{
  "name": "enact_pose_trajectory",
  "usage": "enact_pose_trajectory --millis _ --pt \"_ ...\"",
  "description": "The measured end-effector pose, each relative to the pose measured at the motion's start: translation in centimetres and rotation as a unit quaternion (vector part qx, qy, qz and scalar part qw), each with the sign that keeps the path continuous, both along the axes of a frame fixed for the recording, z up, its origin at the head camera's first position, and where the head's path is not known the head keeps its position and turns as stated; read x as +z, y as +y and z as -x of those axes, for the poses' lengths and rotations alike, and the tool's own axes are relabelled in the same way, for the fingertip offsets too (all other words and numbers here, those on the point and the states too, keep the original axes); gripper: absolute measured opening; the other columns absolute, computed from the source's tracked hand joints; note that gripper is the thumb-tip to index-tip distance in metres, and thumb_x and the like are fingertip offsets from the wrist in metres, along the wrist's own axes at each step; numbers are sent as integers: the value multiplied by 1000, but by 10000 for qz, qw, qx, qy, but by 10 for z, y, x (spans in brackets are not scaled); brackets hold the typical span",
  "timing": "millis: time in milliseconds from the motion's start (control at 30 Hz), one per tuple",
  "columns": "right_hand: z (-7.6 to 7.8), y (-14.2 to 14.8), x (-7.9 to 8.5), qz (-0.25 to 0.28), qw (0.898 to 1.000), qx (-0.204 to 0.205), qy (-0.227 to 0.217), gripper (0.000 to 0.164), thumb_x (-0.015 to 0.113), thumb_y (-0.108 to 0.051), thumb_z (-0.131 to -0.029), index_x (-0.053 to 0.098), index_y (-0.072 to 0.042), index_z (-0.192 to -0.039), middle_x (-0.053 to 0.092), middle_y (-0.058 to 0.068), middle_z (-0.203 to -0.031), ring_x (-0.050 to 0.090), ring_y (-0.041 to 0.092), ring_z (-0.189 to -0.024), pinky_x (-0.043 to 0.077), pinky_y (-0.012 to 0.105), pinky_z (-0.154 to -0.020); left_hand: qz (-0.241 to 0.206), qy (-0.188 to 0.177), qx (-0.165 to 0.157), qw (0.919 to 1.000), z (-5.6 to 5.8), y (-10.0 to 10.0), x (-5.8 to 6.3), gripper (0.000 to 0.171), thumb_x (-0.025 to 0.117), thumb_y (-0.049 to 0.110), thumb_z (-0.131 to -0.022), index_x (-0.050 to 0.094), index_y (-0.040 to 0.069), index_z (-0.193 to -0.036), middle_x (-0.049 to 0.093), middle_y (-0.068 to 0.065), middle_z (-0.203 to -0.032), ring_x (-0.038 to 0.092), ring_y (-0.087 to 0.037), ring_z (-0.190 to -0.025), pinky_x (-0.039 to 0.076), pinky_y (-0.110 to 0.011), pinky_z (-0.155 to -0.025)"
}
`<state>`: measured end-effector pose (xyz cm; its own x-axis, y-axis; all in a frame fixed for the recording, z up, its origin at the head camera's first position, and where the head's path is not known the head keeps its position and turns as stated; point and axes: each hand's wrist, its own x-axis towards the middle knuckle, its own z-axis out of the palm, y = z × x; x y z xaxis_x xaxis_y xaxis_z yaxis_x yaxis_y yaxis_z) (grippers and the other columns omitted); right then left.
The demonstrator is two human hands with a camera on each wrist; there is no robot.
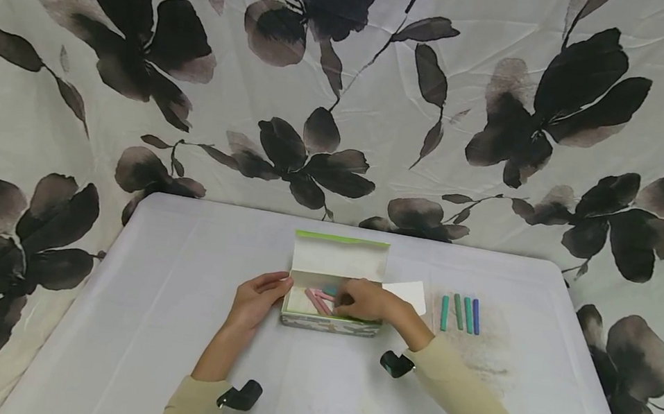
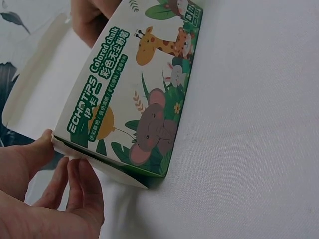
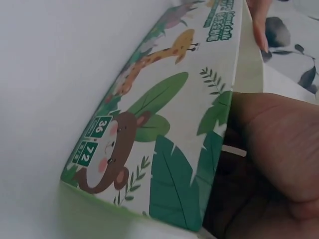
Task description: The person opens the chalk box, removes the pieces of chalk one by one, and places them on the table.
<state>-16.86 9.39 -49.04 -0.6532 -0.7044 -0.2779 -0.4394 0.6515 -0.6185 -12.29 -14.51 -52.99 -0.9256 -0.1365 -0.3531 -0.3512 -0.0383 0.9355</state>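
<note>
On the worktop point(image 1: 187, 251), the open box point(image 1: 329, 325) seems light card, best steadied by its end, where the left hand point(image 1: 252, 305) pinches with its fingers. The right hand point(image 1: 366, 300) is inside, fingers hidden, grip unclear. The box's pink chalks point(image 1: 323, 304) look brittle: lift mid-length, gently.

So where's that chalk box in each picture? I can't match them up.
Head: the chalk box stands open just below the middle.
Left wrist: from the top towards the lower left, tilted, its printed side showing.
Right wrist: large, slanting from the top down to the lower left and bottom middle.
Shared landmark: the right hand at its opening: right of centre, top left, and right edge, respectively.
</note>
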Motion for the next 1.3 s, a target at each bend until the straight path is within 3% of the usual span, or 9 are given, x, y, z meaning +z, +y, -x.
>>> enact_pose_trajectory --millis 133,300,700,933,1167,1300 --pt "3 -7 -2 -429 9988 -40 -221 14 69 -16 -100 74 -3 -96 61 -4 -80 49 7 -71 42 23 -65 -74 21 -27 10000 0 -1 -1 44 78 19 -94 65 -2 -130 71 -11 -112 68 -20 -102 53 -16 -77" --pt "4 -12 -6 -468 9983 -105 -316 12 70 -12 -99 74 -4 -91 64 -4 -79 51 7 -70 44 21 -65 -112 36 -33 9999 0 -2 -1 44 78 19 -95 65 -2 -131 71 -12 -114 67 -26 -108 53 -15 -77" --pt "-4 -23 -19 -71 9980 -499 382 14 80 -5 -89 71 -5 -78 63 -2 -70 50 7 -63 43 19 -58 -32 51 -23 10000 -3 0 -1 43 78 21 -95 66 -1 -131 71 -11 -111 67 -19 -102 52 -15 -77" --pt "-5 -19 -18 282 9973 -620 276 8 81 -2 -87 73 0 -86 68 2 -79 58 7 -70 49 20 -64 -43 91 -20 9999 -5 0 -1 44 77 20 -95 65 -2 -132 72 -10 -111 67 -25 -108 53 -15 -77" --pt "-5 -9 -10 771 9929 -312 846 7 76 -2 -91 74 1 -97 71 5 -84 60 7 -74 51 22 -68 -73 114 -26 9999 -6 0 0 44 77 18 -95 64 -3 -132 71 -9 -109 67 -19 -102 53 -14 -77" --pt "-7 0 -1 1178 9880 -273 963 8 73 -1 -94 74 2 -100 73 6 -87 64 9 -76 53 22 -70 -92 148 1 9998 -5 1 -1 43 77 17 -95 65 -3 -130 71 -9 -107 67 -15 -96 53 -15 -76"
